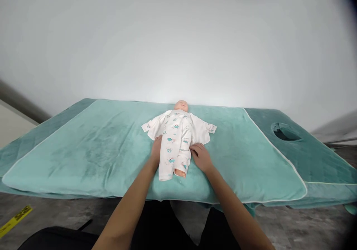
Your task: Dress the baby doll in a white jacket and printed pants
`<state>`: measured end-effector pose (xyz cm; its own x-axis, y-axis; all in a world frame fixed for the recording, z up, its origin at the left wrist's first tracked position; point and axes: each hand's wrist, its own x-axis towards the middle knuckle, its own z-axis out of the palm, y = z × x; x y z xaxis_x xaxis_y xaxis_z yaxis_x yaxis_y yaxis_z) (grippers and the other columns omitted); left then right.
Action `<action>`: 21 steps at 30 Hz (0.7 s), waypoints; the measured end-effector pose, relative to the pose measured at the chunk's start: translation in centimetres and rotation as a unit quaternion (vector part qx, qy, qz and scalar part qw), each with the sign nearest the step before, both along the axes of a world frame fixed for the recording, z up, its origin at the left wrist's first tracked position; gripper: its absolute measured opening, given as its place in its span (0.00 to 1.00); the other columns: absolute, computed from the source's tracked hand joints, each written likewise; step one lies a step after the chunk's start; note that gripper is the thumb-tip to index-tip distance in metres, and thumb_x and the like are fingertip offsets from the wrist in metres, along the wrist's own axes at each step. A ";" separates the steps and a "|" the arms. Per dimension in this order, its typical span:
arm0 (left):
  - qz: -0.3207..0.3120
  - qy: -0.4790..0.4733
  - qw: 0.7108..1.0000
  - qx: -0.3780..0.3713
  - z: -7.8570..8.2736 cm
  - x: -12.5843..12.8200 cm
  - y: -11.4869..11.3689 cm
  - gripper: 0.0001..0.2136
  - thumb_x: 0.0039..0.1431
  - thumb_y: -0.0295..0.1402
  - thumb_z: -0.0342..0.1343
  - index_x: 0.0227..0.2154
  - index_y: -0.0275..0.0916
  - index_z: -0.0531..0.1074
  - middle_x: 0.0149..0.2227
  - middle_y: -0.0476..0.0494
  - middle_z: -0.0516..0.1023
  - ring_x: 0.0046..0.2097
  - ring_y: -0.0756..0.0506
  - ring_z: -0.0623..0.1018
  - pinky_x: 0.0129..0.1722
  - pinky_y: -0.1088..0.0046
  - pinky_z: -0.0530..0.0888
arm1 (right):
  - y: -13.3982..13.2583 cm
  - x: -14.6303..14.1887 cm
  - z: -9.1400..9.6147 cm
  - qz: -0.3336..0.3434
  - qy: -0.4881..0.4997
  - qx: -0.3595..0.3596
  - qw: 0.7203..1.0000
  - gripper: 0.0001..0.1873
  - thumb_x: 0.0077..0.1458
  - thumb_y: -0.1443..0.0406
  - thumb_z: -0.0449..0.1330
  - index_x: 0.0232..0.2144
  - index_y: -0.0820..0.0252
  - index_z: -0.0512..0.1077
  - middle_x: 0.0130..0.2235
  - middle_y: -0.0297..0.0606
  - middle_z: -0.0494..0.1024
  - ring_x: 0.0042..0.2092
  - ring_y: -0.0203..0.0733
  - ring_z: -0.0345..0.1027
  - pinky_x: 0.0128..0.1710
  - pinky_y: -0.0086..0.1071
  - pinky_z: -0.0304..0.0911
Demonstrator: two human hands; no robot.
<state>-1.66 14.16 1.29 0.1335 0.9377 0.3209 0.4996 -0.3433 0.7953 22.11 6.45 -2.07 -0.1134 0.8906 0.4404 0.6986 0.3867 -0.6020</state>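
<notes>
A baby doll lies on its back, head toward the wall. It wears white baby clothes printed with small teal and pink figures, the top spread wide with both sleeves out to the sides. One trouser leg reaches flat past the foot; a bare doll foot shows at the other cuff. Against the left side of the trousers is my left hand, its fingertips hidden at the cloth. My right hand is at the opposite side, fingers curled and closed on the trouser edge.
The doll rests on a teal plush cover over a long massage bed. A face hole opens at the bed's right end. Behind the bed rises a white wall. A yellow tape strip marks the grey floor at lower left.
</notes>
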 end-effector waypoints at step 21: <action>0.021 -0.021 0.999 -0.045 -5.5 -4.7 -13.9 0.31 0.53 0.45 0.63 0.59 0.42 0.67 0.54 0.36 0.75 0.55 0.35 0.75 0.58 0.53 0.71 | -10.2 -4.2 1.9 0.134 0.039 -0.106 0.985 0.07 0.61 0.68 0.57 0.30 0.55 0.67 0.34 0.34 0.73 0.36 0.40 0.69 0.38 0.33 0.61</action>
